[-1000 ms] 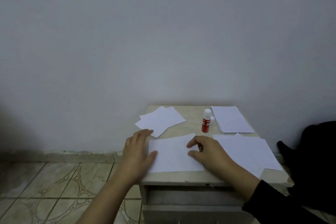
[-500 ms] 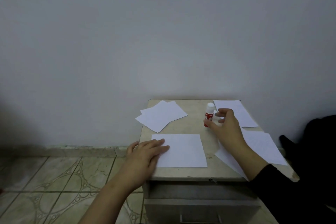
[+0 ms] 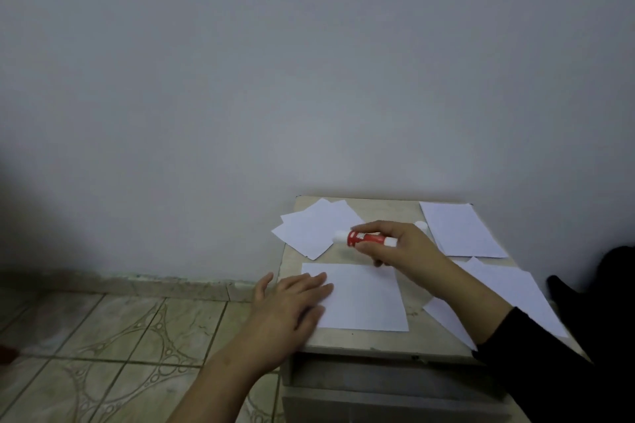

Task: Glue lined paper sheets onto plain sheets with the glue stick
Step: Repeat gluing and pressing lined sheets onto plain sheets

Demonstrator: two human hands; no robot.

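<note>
Right hand [image 3: 403, 245]: grip clenched round the glue stick [image 3: 366, 238], held sideways above the table [image 3: 378, 340], white tip pointing left, over the far edge of the centre sheet.
Left hand [image 3: 292, 302]: grip released, fingers straight, pressing flat on the near-left corner of the centre sheet [image 3: 364, 297].
Centre sheet: lies flat at the table's front, blank side up.
Left pile [image 3: 312, 228]: a few loose sheets fanned at the far-left corner, overhanging the edge.
Far-right stack [image 3: 460, 228]: neat, against the wall.
Near-right sheets [image 3: 505, 292]: partly under the right forearm.
Cap [image 3: 421, 225]: small white piece just behind the right hand; cannot tell for certain.
Floor [image 3: 103, 336]: patterned tiles.
</note>
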